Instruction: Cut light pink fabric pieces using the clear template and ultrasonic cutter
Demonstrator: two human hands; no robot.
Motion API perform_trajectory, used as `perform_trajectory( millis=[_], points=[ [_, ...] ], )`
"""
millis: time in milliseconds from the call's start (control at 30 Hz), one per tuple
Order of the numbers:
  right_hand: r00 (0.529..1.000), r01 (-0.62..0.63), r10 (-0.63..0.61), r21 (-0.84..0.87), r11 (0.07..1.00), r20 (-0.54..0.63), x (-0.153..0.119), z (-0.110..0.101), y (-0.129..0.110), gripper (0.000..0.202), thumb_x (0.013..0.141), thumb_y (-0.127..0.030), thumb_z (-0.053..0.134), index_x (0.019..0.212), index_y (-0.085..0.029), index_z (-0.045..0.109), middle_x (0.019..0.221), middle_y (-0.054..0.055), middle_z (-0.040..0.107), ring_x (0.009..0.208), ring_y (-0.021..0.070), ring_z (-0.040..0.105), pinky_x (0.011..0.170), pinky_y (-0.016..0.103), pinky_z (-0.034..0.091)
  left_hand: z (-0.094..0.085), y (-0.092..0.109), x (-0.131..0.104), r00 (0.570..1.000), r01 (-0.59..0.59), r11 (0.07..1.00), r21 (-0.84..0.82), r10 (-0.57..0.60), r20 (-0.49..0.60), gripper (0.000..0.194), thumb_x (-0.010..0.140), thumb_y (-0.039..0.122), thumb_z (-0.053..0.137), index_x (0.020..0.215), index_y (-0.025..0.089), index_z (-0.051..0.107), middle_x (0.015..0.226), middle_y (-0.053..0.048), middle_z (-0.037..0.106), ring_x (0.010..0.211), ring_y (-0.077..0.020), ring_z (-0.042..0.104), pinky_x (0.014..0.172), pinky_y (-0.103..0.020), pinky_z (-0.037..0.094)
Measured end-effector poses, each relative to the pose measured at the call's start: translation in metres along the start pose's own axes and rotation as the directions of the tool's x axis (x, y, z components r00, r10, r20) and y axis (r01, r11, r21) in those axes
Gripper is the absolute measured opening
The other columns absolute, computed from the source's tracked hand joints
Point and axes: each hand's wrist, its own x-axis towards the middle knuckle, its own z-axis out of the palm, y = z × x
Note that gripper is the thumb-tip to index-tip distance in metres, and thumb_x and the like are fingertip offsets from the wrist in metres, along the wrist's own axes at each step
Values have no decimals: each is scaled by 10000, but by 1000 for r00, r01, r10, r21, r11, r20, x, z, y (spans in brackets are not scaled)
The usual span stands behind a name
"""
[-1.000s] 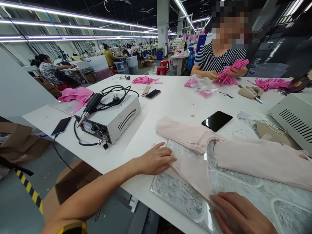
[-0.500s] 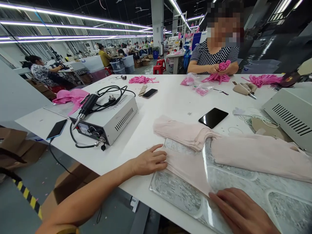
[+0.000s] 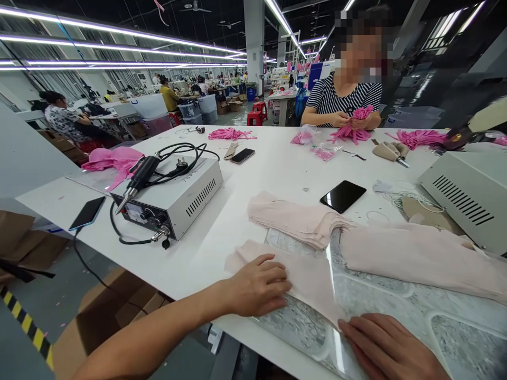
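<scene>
Black phone [image 3: 343, 196] and pale pink fabric stack [image 3: 297, 219] seen just beyond pale pink fabric piece [image 3: 293, 269], which is laid over marbled mat [image 3: 304, 324] on table [image 3: 190, 264], long axis slanting from far left to near right. Piece pressed by left hand [image 3: 257, 285], palm down, fingers slightly parted; near right corner pinched by right hand [image 3: 390, 343].

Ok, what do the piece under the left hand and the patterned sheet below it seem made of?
Pale pink piece: thin, matt fabric, by its limp, rumpled end; woven or knit, I can't tell.
Patterned sheet: probably smooth, glossy plastic, given the bright glare streak across it.
</scene>
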Motion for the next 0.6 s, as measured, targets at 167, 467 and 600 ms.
perform_trajectory(
  millis=[167, 467, 600],
  points=[
    [986, -157, 162, 120, 980, -33, 2, -1, 0, 175, 899, -180, 527, 1014, -214, 655, 849, 44, 676, 752, 167, 658, 668, 238, 567, 8, 4, 7, 999, -3, 1000, 19, 3, 33, 223, 948, 341, 511, 1046, 153, 580, 916, -65, 632, 971, -189, 594, 1062, -411, 345],
    [830, -558, 497, 386, 735, 254, 29, -29, 11, 232, 922, -335, 447, 780, -246, 607, 754, 20, 625, 645, 163, 628, 530, 200, 517, 21, 11, 24, 993, 121, 993, 7, -121, 9, 152, 916, 174, 434, 828, 154, 556, 801, -67, 602, 757, -177, 547, 827, -342, 452],
    [769, -630, 589, 447, 635, 249, 35, -33, 20, 299, 916, -421, 438, 748, -235, 600, 826, 45, 645, 721, 190, 640, 575, 225, 530, 15, 7, 24, 968, 241, 969, -59, -244, -55, 129, 843, 100, 450, 887, 161, 554, 806, -52, 615, 762, -177, 567, 758, -298, 468]
  ],
)
